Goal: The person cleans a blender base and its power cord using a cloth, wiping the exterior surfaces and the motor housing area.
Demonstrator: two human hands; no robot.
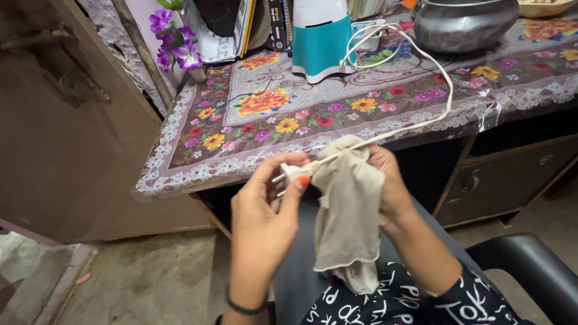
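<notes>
Your left hand [262, 210] pinches the white plug [291, 173] between thumb and fingers, its prongs sticking out to the left (orange nail polish shows on the thumb). Your right hand [391, 189] is closed around a beige cloth [348, 210], pressing it against the cable just behind the plug; most of the cloth hangs loose below your hands, over your lap. Plug and cloth sit in mid-air in front of the table edge, not touching it.

The white cord [442, 96] runs from the plug up over the table [180, 156] edge and loops back to the white-and-teal iron [320, 39] standing upright near the back. The table wears a floral tablecloth under clear plastic. A dark metal pot [463, 24] stands to the right of the iron, purple artificial flowers [174, 45] at the left back corner, books just beside them. A black chair arm [530, 265] shows at lower right. A black band circles your left wrist.
</notes>
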